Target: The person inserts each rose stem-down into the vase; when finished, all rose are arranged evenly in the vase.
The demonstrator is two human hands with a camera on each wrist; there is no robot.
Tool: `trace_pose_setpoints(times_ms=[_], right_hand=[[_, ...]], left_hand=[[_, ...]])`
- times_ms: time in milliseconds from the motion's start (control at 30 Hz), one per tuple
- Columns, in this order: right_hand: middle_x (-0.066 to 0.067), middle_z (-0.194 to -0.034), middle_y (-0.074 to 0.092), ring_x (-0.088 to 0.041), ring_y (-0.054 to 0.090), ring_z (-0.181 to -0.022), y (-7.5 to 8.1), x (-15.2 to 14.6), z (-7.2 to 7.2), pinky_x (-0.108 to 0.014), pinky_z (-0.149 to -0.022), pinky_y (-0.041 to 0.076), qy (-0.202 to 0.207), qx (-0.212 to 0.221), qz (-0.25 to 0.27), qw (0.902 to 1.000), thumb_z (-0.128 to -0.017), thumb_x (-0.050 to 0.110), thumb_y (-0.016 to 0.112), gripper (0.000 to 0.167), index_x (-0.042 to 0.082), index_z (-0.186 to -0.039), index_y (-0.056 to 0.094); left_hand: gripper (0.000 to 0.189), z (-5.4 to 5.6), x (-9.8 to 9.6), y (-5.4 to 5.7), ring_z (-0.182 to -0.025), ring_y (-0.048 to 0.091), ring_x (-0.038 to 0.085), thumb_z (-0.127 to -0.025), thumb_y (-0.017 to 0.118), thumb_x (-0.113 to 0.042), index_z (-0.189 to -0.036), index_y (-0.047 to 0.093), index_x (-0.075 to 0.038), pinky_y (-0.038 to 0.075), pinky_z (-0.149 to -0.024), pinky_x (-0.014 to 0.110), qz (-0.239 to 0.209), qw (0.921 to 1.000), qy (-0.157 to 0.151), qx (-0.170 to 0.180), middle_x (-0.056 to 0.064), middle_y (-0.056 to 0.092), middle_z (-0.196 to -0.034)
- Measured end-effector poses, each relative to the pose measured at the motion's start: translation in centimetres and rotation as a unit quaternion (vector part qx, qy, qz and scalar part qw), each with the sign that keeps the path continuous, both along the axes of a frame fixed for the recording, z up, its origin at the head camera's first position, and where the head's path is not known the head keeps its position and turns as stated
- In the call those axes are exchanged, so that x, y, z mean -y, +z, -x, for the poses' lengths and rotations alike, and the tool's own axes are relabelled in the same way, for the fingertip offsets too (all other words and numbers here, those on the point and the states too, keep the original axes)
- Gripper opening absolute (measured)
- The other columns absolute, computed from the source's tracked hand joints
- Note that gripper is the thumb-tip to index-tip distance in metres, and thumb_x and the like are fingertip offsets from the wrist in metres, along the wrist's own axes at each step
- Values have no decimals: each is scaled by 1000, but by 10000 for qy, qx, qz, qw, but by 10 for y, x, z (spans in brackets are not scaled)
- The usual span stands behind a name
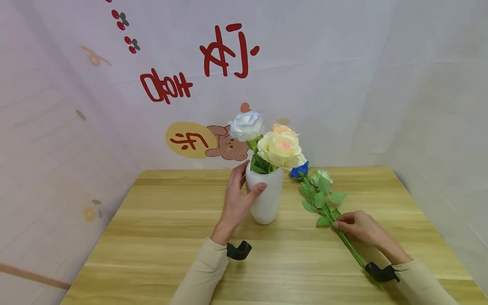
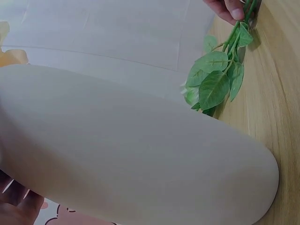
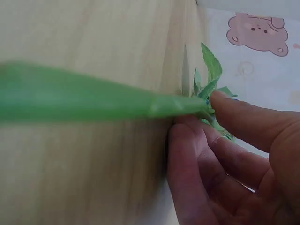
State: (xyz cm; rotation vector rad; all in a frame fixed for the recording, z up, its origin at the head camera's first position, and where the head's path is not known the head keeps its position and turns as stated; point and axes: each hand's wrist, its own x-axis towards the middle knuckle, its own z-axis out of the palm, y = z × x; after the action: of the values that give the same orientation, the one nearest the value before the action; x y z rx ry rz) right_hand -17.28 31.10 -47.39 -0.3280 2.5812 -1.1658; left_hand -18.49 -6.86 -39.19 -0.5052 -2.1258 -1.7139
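My left hand (image 1: 237,202) grips the upper side of a white vase (image 1: 267,199), thumb at the front and fingers round the far left side. The vase stands upright on the table and holds a pale blue-white rose (image 1: 247,126), a large cream rose (image 1: 281,149) and a peach rose (image 1: 284,128) partly behind it. To the right, my right hand (image 1: 360,228) pinches a green rose stem (image 3: 93,96) between thumb and fingers, low over the table. Beyond that hand lie leaves, a blue rose (image 1: 299,169) and a white rose (image 1: 321,176), their stems close together.
The wooden table (image 1: 164,237) ends at a white cloth backdrop (image 1: 324,84) printed with red characters and a bear (image 1: 230,146). More cloth hangs along the left and right sides. Black cameras sit on both wrists.
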Motion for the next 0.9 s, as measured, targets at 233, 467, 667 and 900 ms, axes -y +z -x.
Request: trace_pose_setpoints(times_ms=[233, 467, 667, 900], right_hand=[[-5, -82, 68, -16, 63, -67, 0, 0, -2, -29, -58, 56, 70, 184, 69, 9998, -103, 18, 67, 22, -2, -103, 74], [-8, -93, 70, -15, 62, -71, 9, -4, -7, -29, -61, 58, -164, 0, 170, 9997, -104, 20, 66, 30, -7, -116, 72], [-10, -96, 73, -14, 64, -72, 22, -2, -10, -31, -62, 58, -439, -419, 100, 9981, -105, 23, 64, 39, -10, -125, 68], [-16, -105, 74, -18, 68, -82, 38, 2, -12, -33, -68, 57, -581, -982, 73, 9934, -107, 29, 62, 44, -8, -132, 65]], left_hand=[[87, 2, -3, -3, -136, 51, 25, -91, 73, -60, -153, 45, -7, 41, -116, 40, -5, 10000, -51, 18, 11, 48, -147], [84, 1, -1, -3, -137, 51, 26, -92, 75, -55, -155, 43, -8, 41, -117, 39, -13, 10000, -28, 34, 10, 47, -148], [86, 1, 0, -3, -137, 51, 26, -92, 74, -56, -154, 43, -4, 41, -116, 42, -28, 10000, -11, 16, 11, 47, -148], [83, 1, 0, -2, -136, 51, 25, -93, 75, -52, -154, 43, -7, 41, -116, 41, -1, 10000, 6, 37, 10, 47, -147]])
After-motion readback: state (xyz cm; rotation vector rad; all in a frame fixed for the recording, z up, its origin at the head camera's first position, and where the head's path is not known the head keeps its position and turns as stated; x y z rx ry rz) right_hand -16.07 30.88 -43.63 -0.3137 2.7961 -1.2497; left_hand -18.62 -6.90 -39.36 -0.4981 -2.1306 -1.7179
